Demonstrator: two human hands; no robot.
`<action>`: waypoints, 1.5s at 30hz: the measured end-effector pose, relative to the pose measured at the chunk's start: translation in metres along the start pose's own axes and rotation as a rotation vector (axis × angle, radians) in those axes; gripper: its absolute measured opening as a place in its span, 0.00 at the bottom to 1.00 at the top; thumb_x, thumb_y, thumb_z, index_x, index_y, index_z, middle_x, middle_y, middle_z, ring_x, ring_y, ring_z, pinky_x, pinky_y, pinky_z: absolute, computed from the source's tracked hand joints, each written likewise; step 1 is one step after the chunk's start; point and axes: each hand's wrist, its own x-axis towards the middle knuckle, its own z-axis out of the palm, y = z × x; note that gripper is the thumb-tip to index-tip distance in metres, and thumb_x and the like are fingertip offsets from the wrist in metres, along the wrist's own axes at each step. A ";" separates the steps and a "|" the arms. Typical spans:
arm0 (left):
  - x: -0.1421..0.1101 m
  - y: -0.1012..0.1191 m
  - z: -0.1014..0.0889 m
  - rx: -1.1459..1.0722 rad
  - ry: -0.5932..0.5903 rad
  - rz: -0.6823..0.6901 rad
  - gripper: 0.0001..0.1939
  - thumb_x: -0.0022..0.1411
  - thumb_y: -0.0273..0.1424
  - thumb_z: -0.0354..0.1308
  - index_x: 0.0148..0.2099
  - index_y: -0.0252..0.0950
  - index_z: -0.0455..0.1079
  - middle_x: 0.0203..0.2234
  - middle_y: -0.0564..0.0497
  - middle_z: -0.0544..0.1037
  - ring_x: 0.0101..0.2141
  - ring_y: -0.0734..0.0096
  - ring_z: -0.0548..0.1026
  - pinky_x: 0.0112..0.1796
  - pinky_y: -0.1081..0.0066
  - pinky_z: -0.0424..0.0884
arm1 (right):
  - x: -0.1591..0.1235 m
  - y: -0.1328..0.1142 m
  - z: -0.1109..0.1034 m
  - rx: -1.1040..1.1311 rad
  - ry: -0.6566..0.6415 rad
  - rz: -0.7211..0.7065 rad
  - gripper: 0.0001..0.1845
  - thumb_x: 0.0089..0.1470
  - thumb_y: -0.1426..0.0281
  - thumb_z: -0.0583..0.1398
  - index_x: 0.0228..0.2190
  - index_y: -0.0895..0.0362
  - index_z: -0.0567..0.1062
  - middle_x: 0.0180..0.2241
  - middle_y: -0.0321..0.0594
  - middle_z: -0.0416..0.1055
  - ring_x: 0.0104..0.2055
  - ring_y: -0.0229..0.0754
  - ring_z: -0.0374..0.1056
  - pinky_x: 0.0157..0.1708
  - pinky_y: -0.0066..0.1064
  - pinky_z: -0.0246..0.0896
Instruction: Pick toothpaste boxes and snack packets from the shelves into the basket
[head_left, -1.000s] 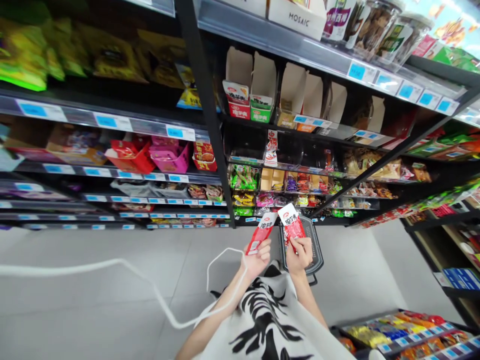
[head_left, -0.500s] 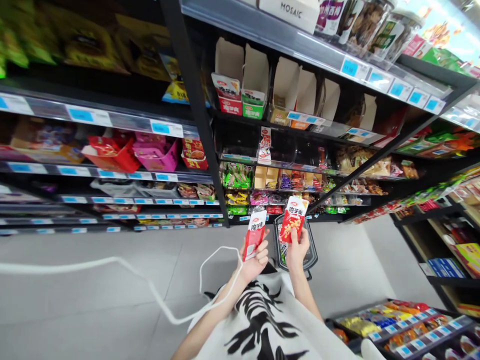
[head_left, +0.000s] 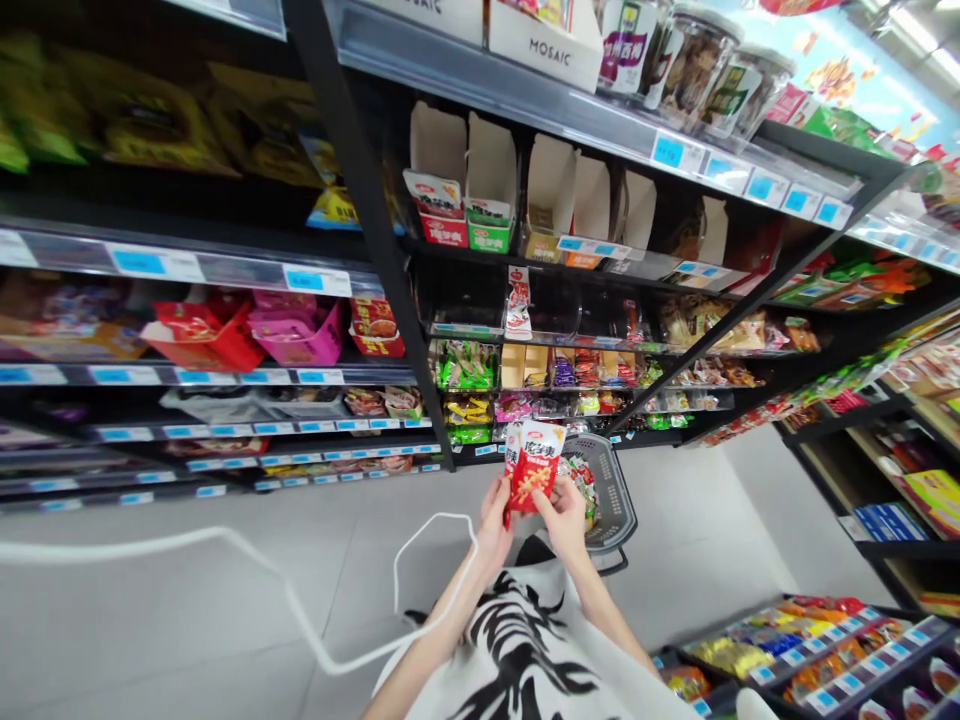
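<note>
My left hand (head_left: 495, 522) is closed on a red-and-white snack packet (head_left: 512, 447), mostly hidden behind a second one. My right hand (head_left: 564, 515) pinches that second snack packet (head_left: 536, 470), its red front facing me, thumb on its lower part. The two packets overlap at chest level. Just beyond my right hand, a dark grey shopping basket (head_left: 616, 500) sits on the floor with several colourful snack packets (head_left: 582, 485) in it.
Black shelves (head_left: 405, 330) of packaged snacks stand in front of me. A single white-and-red packet (head_left: 519, 302) stands on a middle shelf. A white cable (head_left: 300, 610) loops across the left side. Low racks of snacks (head_left: 795, 650) stand at lower right.
My hands have come together, the right one moving left. Its packet now overlaps the left hand's packet, where before they were apart. More of the basket shows. The view has shifted slightly.
</note>
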 end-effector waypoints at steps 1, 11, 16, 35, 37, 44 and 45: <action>0.001 0.000 0.000 0.086 0.047 0.081 0.25 0.52 0.49 0.72 0.40 0.37 0.69 0.28 0.56 0.74 0.24 0.79 0.70 0.24 0.78 0.65 | -0.004 0.003 0.003 0.007 -0.029 0.020 0.16 0.53 0.60 0.69 0.38 0.56 0.73 0.34 0.39 0.78 0.29 0.39 0.73 0.25 0.28 0.70; 0.017 -0.007 -0.010 0.585 0.129 0.394 0.26 0.58 0.54 0.63 0.45 0.38 0.70 0.38 0.48 0.78 0.38 0.64 0.76 0.41 0.67 0.73 | -0.010 0.000 0.005 -0.233 -0.093 -0.063 0.15 0.65 0.58 0.58 0.44 0.56 0.75 0.37 0.42 0.79 0.33 0.41 0.75 0.33 0.30 0.73; 0.014 -0.012 0.005 0.536 0.131 0.341 0.27 0.58 0.52 0.64 0.51 0.39 0.68 0.44 0.45 0.78 0.42 0.58 0.78 0.40 0.64 0.75 | -0.004 0.001 0.003 -0.225 -0.115 -0.087 0.18 0.63 0.59 0.60 0.50 0.55 0.73 0.44 0.44 0.79 0.40 0.44 0.77 0.41 0.33 0.74; 0.012 -0.020 0.069 0.439 -0.299 0.117 0.22 0.54 0.35 0.72 0.49 0.41 0.70 0.41 0.46 0.81 0.42 0.58 0.79 0.45 0.64 0.74 | -0.019 -0.011 -0.043 -0.357 0.310 -0.166 0.17 0.66 0.56 0.54 0.43 0.55 0.75 0.22 0.34 0.69 0.20 0.39 0.62 0.22 0.29 0.59; 0.015 -0.015 0.070 0.454 -0.317 0.133 0.23 0.54 0.35 0.72 0.50 0.41 0.69 0.42 0.45 0.81 0.44 0.58 0.80 0.48 0.63 0.73 | -0.020 -0.008 -0.044 -0.380 0.323 -0.159 0.19 0.64 0.54 0.56 0.43 0.56 0.76 0.19 0.33 0.67 0.19 0.40 0.61 0.21 0.29 0.57; 0.051 0.042 0.074 0.325 -0.171 0.341 0.23 0.54 0.38 0.72 0.50 0.40 0.70 0.44 0.45 0.82 0.46 0.61 0.80 0.46 0.67 0.73 | -0.007 0.003 -0.021 -0.264 0.182 -0.153 0.21 0.58 0.53 0.62 0.44 0.56 0.78 0.34 0.45 0.78 0.25 0.44 0.72 0.25 0.33 0.69; 0.060 0.061 0.078 0.280 -0.125 0.417 0.24 0.54 0.38 0.72 0.50 0.41 0.70 0.46 0.46 0.81 0.47 0.62 0.79 0.47 0.69 0.72 | -0.006 0.006 -0.018 -0.260 0.155 -0.154 0.21 0.58 0.52 0.63 0.43 0.56 0.78 0.36 0.47 0.79 0.26 0.45 0.73 0.26 0.34 0.70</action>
